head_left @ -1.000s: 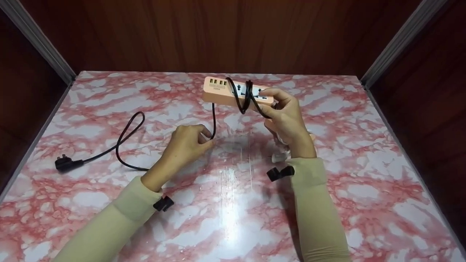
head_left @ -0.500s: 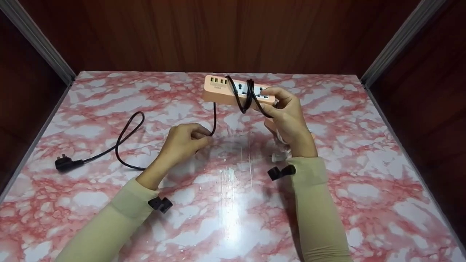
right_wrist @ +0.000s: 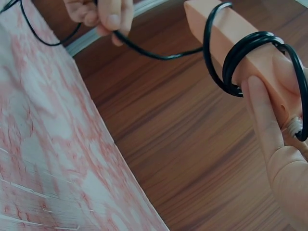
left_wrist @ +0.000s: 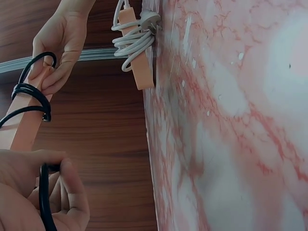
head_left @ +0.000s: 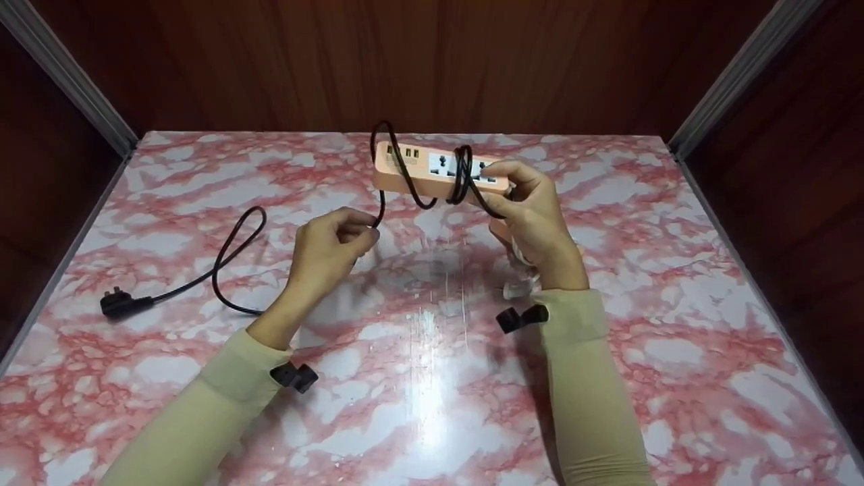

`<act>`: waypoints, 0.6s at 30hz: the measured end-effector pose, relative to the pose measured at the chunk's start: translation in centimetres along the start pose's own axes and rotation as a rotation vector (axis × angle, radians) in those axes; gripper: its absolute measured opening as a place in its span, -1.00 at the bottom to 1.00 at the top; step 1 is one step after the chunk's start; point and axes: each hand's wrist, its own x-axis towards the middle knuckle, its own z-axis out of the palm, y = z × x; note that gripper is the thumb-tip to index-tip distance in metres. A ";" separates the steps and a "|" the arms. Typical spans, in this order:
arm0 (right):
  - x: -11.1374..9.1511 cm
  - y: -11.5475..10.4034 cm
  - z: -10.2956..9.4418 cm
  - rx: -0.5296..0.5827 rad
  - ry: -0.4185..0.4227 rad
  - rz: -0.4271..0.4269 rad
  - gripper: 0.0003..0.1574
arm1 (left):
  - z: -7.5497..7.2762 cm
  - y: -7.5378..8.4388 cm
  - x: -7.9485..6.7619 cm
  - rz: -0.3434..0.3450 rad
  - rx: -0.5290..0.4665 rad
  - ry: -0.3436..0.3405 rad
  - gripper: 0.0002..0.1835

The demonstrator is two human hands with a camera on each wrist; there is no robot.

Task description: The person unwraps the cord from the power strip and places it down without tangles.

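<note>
A peach power strip (head_left: 405, 177) with white sockets and USB ports is held up above the table by my right hand (head_left: 538, 216), whose thumb and fingers grip its right end. Several turns of black cord (head_left: 463, 177) wrap its middle, and a looser loop crosses the USB end. Below the strip's left end, my left hand (head_left: 331, 246) pinches the cord between thumb and fingers. From there the cord runs down to the table and ends in a black plug (head_left: 125, 304) at the left. The right wrist view shows the strip's underside (right_wrist: 211, 29) with the turns round it.
Behind my right hand, a second peach power strip (left_wrist: 143, 72) wrapped in white cord (left_wrist: 132, 44) lies on the marbled red-and-white table (head_left: 432, 351), mostly hidden in the head view. Dark wood panels (head_left: 432, 67) enclose the back and sides.
My left hand has moved left and slightly away from me, still pinching the cord. The loose loop has shifted from the sockets to the strip's USB end. The right hand stays almost still.
</note>
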 end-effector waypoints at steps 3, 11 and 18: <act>0.0 0.0 0.0 -0.006 0.003 0.001 -0.59 | -0.3 0.3 0.2 0.014 -0.023 0.058 -0.79; 0.1 0.1 -0.1 -0.027 0.022 0.017 -0.55 | -1.5 1.1 0.9 0.063 -0.043 0.147 -0.79; 0.1 0.2 -0.2 -0.074 0.030 0.013 -0.57 | -2.9 2.0 1.9 0.111 -0.012 0.187 -0.78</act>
